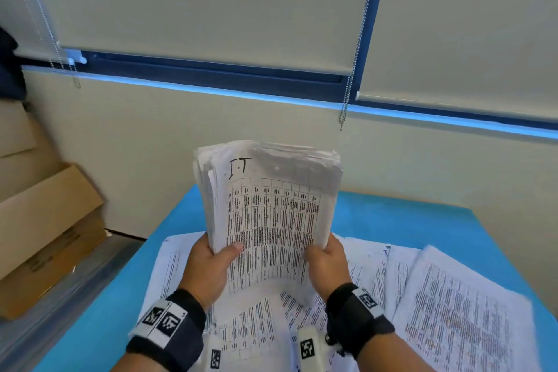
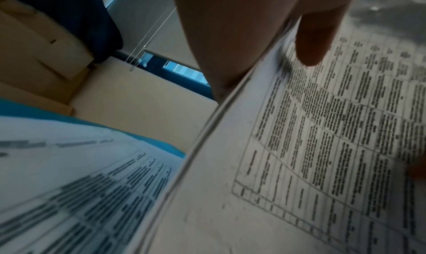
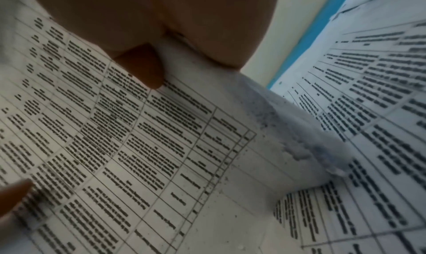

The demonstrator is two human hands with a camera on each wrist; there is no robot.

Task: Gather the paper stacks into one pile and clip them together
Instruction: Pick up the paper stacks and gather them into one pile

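Observation:
A thick stack of printed sheets (image 1: 271, 208) marked "I.T" stands upright over the blue table (image 1: 392, 220), its bottom edge on the papers below. My left hand (image 1: 211, 263) grips its left edge, thumb on the front page. My right hand (image 1: 326, 263) grips the right edge the same way. In the left wrist view the thumb (image 2: 315, 39) presses the tabled page (image 2: 322, 148). In the right wrist view the thumb (image 3: 143, 68) pinches the stack's edge (image 3: 288, 130). More printed sheets (image 1: 453, 311) lie spread on the table. No clip is visible.
Cardboard boxes (image 1: 45, 220) are piled on the floor to the left of the table. A wall with roller blinds and hanging bead chains (image 1: 347, 100) stands behind. Loose papers (image 1: 256, 329) cover the table's near part under my wrists.

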